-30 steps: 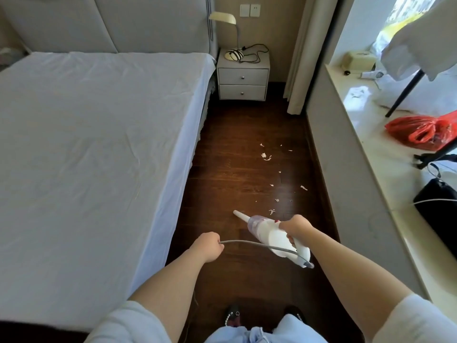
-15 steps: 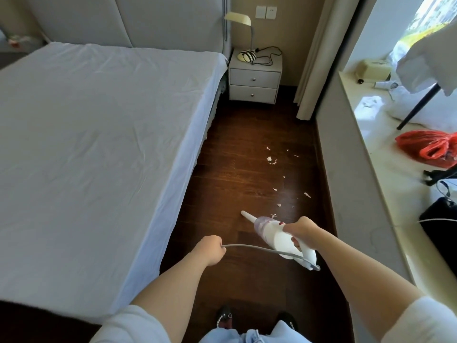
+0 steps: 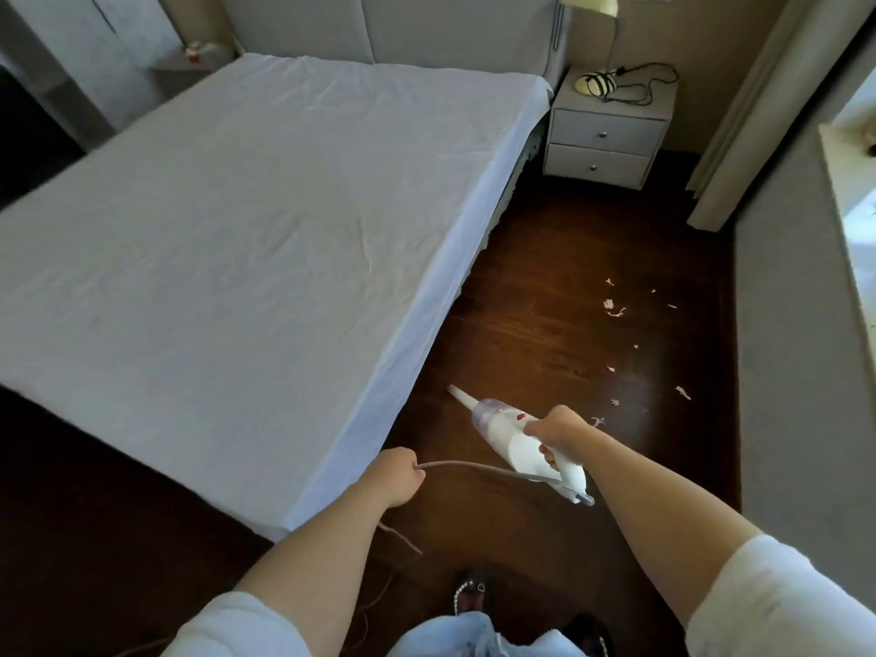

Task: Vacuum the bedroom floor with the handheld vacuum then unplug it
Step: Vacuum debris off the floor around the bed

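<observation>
My right hand (image 3: pixel 557 431) grips the handle of a white handheld vacuum (image 3: pixel 509 436) with a clear dust cup and a narrow nozzle that points up-left toward the bed. Its grey cord (image 3: pixel 483 468) runs from the handle's rear to my left hand (image 3: pixel 396 476), which holds it in a fist; more cord trails down behind that hand. Several white scraps of debris (image 3: pixel 614 308) lie scattered on the dark wooden floor (image 3: pixel 535 324), ahead and to the right of the nozzle.
A bed with a white sheet (image 3: pixel 246 230) fills the left. A two-drawer nightstand (image 3: pixel 606 139) with a lamp and cable stands at the far end of the aisle. A curtain (image 3: pixel 739 125) and a grey ledge wall (image 3: pixel 796 353) bound the right side.
The view has turned left and downward, so the bed now looks rotated and the window ledge items are out of frame. The vacuum has shifted left, away from the scraps.
</observation>
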Demonstrator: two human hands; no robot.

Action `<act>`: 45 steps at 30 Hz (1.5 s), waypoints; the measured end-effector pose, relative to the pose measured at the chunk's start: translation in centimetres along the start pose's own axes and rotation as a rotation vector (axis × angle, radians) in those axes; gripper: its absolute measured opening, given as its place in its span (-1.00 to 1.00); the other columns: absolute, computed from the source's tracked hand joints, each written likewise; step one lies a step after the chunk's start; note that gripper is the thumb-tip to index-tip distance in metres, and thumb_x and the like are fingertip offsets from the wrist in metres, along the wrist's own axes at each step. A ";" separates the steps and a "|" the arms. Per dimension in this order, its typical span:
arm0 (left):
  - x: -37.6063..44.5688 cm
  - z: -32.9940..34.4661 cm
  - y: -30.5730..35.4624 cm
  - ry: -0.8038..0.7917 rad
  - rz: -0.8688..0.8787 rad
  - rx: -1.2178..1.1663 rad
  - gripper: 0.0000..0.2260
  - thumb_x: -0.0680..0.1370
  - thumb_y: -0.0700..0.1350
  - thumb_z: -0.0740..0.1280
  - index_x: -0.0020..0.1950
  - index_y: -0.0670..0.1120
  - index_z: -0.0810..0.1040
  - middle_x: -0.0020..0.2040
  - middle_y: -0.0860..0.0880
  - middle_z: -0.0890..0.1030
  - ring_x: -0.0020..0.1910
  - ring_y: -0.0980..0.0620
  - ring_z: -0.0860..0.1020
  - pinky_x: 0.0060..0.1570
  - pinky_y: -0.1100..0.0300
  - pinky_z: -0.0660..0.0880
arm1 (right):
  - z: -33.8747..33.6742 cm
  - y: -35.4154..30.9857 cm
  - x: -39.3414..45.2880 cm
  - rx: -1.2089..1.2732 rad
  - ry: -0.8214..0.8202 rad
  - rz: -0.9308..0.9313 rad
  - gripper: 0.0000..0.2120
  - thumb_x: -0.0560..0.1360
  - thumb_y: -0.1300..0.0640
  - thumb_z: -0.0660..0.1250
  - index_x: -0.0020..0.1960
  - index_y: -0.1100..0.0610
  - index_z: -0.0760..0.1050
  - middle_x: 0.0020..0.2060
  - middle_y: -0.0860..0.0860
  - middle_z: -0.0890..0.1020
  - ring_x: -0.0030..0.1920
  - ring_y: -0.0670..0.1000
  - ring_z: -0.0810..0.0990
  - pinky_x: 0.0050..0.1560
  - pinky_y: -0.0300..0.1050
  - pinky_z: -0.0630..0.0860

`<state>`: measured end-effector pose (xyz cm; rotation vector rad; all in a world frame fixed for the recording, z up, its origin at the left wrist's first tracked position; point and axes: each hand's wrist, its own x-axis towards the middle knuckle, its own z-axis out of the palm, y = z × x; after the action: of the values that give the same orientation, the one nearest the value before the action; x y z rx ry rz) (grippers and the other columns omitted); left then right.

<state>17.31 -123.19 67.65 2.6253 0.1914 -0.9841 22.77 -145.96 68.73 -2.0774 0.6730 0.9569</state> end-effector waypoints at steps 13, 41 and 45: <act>-0.2 1.1 5.8 -0.049 0.116 0.036 -0.81 0.61 -0.06 0.19 0.05 -0.15 0.52 0.04 -0.11 0.57 0.01 -0.03 0.54 -0.10 0.23 0.39 | -4.3 4.4 -2.9 -0.080 0.041 0.144 -0.54 0.62 0.00 0.18 0.38 0.29 0.37 0.24 0.14 0.54 0.26 0.10 0.51 0.23 -0.13 0.47; -2.7 5.5 11.7 -0.031 0.048 -0.002 -0.78 0.61 -0.05 0.21 0.13 -0.15 0.53 0.10 -0.11 0.58 0.08 -0.05 0.56 0.06 0.17 0.47 | -10.7 8.6 -2.4 -0.199 -0.022 0.050 -0.59 0.57 0.02 0.28 0.28 0.28 0.41 -0.12 0.15 0.52 -0.12 0.14 0.48 -0.08 -0.11 0.38; -1.8 3.8 8.7 -0.037 -0.012 -0.009 -0.77 0.61 -0.04 0.19 0.09 -0.17 0.52 0.09 -0.12 0.58 0.06 -0.06 0.55 -0.07 0.21 0.39 | -8.2 4.8 -0.7 -0.221 -0.016 0.003 -0.54 0.56 0.03 0.30 0.34 0.30 0.39 0.06 0.17 0.60 0.05 0.14 0.59 0.00 -0.09 0.48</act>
<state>15.66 -132.66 68.42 2.5985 0.2021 -1.0330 22.36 -155.16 71.05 -2.2577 0.5837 1.0901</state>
